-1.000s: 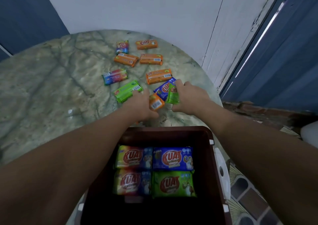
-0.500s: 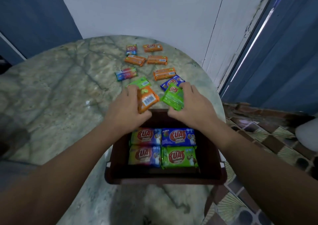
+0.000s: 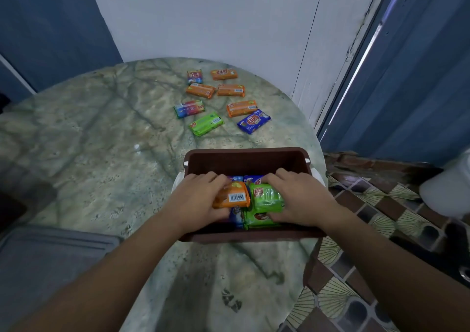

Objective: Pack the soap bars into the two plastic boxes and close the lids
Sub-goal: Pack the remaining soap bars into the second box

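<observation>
Mid-packing, second layer going into the brown box (image 3: 244, 156). Left hand (image 3: 201, 199) curled round an orange bar (image 3: 232, 195), barcode side up; right hand (image 3: 297, 199) curled round a green bar (image 3: 267, 197), both low inside the box, touching or nearly touching the bars already laid flat on its floor. Side by side, the two bars almost meeting at the middle.

Next move, by judgement: settle both bars flat on the lower layer, let go, then reach out toward 12 o'clock for more. Eight loose bars waiting on the desk (image 3: 89, 153) beyond the box: a green one (image 3: 206, 124) and a blue one (image 3: 253, 121) nearest, at 11 and 12 o'clock of the box, an orange one (image 3: 241, 108) and a rainbow one (image 3: 189, 108) just past them, four more farther off. Second box and lids not identifiable here; a white clip or handle (image 3: 316, 176) at the box's 3 o'clock side only.

Bars: small rectangular blocks in glossy, crinkly film wrappers with sealed ends, likely slippery but firm enough to stack. Box: rigid, smooth, dark brown plastic, rectangular with rounded corners and straight walls. Desk: round, marble-patterned top, greenish-grey with dark veins, slightly worn. Box sitting near the desk's 4 o'clock edge, over patterned floor tiles (image 3: 338, 250), so care needed against nudging it outward.
</observation>
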